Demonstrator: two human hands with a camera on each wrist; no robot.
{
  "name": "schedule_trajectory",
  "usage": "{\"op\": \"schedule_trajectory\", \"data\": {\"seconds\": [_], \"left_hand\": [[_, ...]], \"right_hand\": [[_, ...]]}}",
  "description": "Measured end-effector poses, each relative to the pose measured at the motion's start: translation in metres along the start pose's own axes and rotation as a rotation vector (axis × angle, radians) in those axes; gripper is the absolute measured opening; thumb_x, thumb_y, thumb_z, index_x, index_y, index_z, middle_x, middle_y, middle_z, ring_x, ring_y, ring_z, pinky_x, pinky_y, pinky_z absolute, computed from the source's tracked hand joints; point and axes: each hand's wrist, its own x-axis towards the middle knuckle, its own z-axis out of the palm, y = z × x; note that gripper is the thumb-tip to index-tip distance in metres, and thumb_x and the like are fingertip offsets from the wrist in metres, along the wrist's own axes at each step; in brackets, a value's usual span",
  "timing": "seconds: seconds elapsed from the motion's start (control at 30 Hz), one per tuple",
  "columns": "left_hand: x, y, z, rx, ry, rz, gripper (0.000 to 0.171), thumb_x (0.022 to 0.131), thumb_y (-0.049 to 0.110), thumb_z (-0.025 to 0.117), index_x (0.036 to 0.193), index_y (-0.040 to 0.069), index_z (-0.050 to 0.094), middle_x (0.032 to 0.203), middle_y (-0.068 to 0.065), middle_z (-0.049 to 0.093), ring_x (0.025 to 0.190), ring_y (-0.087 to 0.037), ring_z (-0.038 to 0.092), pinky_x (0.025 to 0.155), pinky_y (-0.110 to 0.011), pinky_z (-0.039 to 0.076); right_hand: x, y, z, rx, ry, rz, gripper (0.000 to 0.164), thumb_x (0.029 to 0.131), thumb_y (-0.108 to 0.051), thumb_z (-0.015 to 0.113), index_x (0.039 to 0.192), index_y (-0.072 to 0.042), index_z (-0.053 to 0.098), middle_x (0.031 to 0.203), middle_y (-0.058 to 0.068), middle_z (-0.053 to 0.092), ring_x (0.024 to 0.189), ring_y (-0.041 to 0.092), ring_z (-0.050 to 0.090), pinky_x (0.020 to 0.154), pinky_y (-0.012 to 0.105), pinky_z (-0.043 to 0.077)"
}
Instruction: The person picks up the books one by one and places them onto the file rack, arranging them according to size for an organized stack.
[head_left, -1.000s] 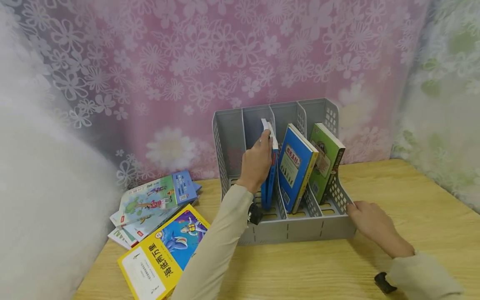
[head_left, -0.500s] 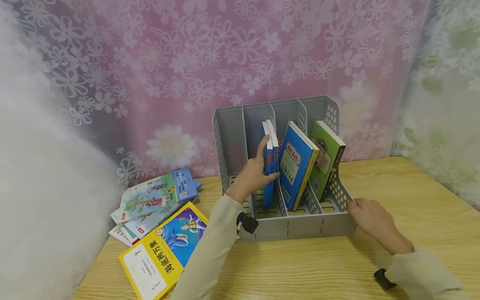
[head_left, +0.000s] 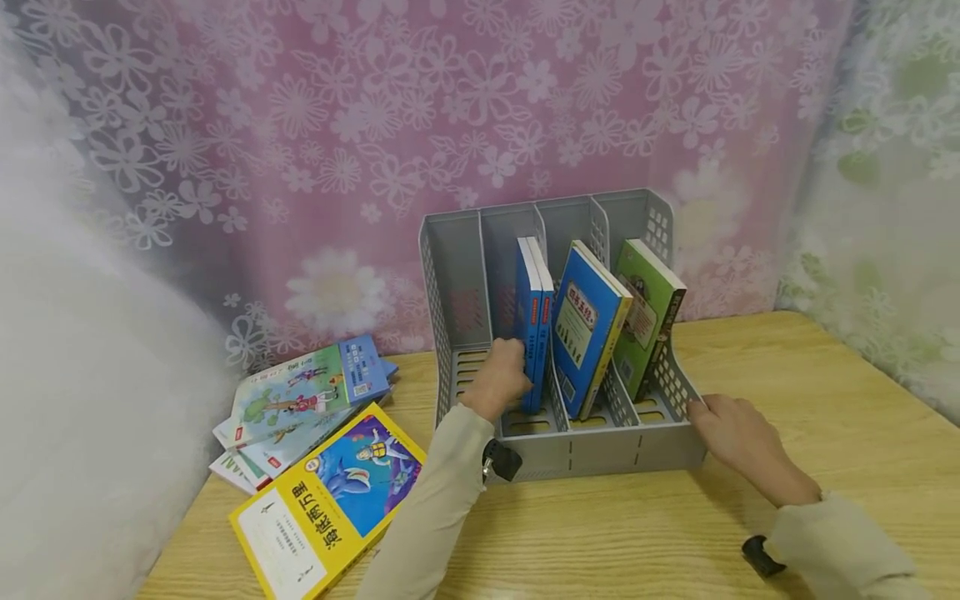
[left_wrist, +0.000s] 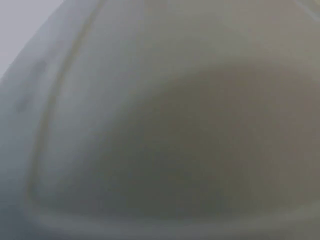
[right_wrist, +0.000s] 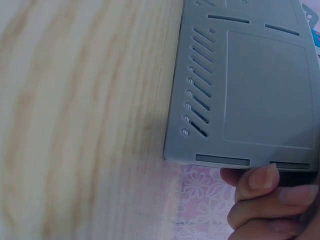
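Note:
A grey four-part file rack [head_left: 600,454] stands on the table. In its second compartment from the left are two thin blue books [head_left: 534,333], upright and side by side. My left hand [head_left: 497,379] is low at their left side, over the divider, with its fingertips hidden. A blue book with a yellow spine [head_left: 588,333] leans in the third compartment and a green book [head_left: 645,317] in the fourth. My right hand [head_left: 742,442] grips the rack's right front corner; its curled fingers [right_wrist: 255,200] show at the rack's end in the right wrist view.
On the left of the wooden table [head_left: 592,542] lie a yellow book [head_left: 322,517] and a fanned stack of books [head_left: 300,400]. A pink flowered curtain [head_left: 450,108] hangs behind. The left wrist view is a blurred pale surface [left_wrist: 150,100].
My left hand has come down from the top edges of the two blue books to their lower left side. The books now stand closer together. My right hand stays at the rack's corner.

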Motion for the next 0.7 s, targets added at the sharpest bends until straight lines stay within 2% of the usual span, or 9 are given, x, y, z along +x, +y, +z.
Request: {"op": "schedule_trajectory", "data": {"seconds": [0.07, 0.13, 0.17, 0.27, 0.37, 0.43, 0.53, 0.7], "left_hand": [[-0.004, 0.000, -0.002, -0.032, 0.035, -0.004, 0.012, 0.080, 0.004, 0.074, 0.078, -0.001, 0.063, 0.068, -0.006, 0.058, 0.052, -0.010, 0.042, 0.049, -0.023, 0.036], [-0.014, 0.001, -0.005, -0.079, 0.060, 0.005, 0.015, 0.084, 0.010, 0.073, 0.084, -0.003, 0.065, 0.070, -0.008, 0.061, 0.050, -0.010, 0.045, 0.048, -0.022, 0.038], [-0.020, 0.002, -0.007, -0.105, 0.088, 0.023, 0.019, 0.085, 0.013, 0.072, 0.092, -0.004, 0.067, 0.077, -0.011, 0.066, 0.054, -0.010, 0.052, 0.050, -0.022, 0.042], [-0.041, 0.002, -0.015, -0.220, 0.171, 0.107, 0.023, 0.090, 0.012, 0.066, 0.105, -0.004, 0.067, 0.088, -0.014, 0.071, 0.067, -0.016, 0.066, 0.059, -0.024, 0.052], [-0.059, -0.001, -0.025, -0.292, 0.259, 0.208, 0.020, 0.092, 0.008, 0.062, 0.107, -0.002, 0.068, 0.092, -0.012, 0.072, 0.077, -0.018, 0.069, 0.066, -0.023, 0.054], [-0.069, -0.006, -0.031, -0.296, 0.299, 0.245, 0.015, 0.092, 0.007, 0.060, 0.102, 0.000, 0.069, 0.087, -0.009, 0.072, 0.075, -0.016, 0.068, 0.065, -0.021, 0.053], [-0.081, -0.013, -0.037, -0.296, 0.320, 0.252, 0.012, 0.092, 0.006, 0.059, 0.096, 0.003, 0.070, 0.083, -0.007, 0.071, 0.071, -0.014, 0.066, 0.064, -0.021, 0.052], [-0.097, -0.025, -0.040, -0.310, 0.276, 0.208, 0.014, 0.093, 0.008, 0.057, 0.097, 0.003, 0.070, 0.084, -0.007, 0.071, 0.072, -0.015, 0.066, 0.068, -0.024, 0.054]], "right_hand": [[0.001, -0.001, 0.000, -0.005, -0.003, -0.002, 0.046, 0.101, -0.029, 0.023, 0.066, -0.011, 0.047, 0.067, 0.009, 0.051, 0.062, 0.023, 0.048, 0.049, 0.033, 0.034], [0.001, -0.001, -0.001, -0.012, -0.004, -0.005, 0.046, 0.101, -0.028, 0.023, 0.067, -0.010, 0.049, 0.069, 0.012, 0.054, 0.064, 0.024, 0.050, 0.049, 0.034, 0.035], [0.002, -0.002, -0.001, -0.013, -0.004, -0.006, 0.046, 0.101, -0.028, 0.023, 0.068, -0.010, 0.049, 0.069, 0.011, 0.053, 0.064, 0.024, 0.050, 0.049, 0.034, 0.035], [0.002, -0.002, -0.002, -0.008, -0.004, -0.006, 0.046, 0.101, -0.028, 0.022, 0.068, -0.010, 0.049, 0.065, 0.009, 0.049, 0.059, 0.022, 0.047, 0.047, 0.033, 0.034], [0.003, -0.001, -0.002, -0.016, 0.004, -0.017, 0.046, 0.101, -0.028, 0.022, 0.068, -0.010, 0.049, 0.066, 0.009, 0.050, 0.061, 0.022, 0.046, 0.048, 0.033, 0.034], [0.004, 0.000, -0.002, -0.023, 0.000, -0.023, 0.046, 0.101, -0.027, 0.023, 0.069, -0.009, 0.050, 0.067, 0.009, 0.051, 0.062, 0.023, 0.047, 0.049, 0.033, 0.034], [0.003, 0.002, -0.002, -0.031, -0.012, -0.024, 0.046, 0.101, -0.027, 0.022, 0.067, -0.010, 0.049, 0.065, 0.008, 0.049, 0.062, 0.023, 0.047, 0.049, 0.033, 0.034], [0.005, 0.003, 0.000, -0.016, -0.031, -0.015, 0.048, 0.101, -0.029, 0.020, 0.069, -0.009, 0.050, 0.065, 0.008, 0.048, 0.063, 0.023, 0.047, 0.049, 0.033, 0.033]]}}
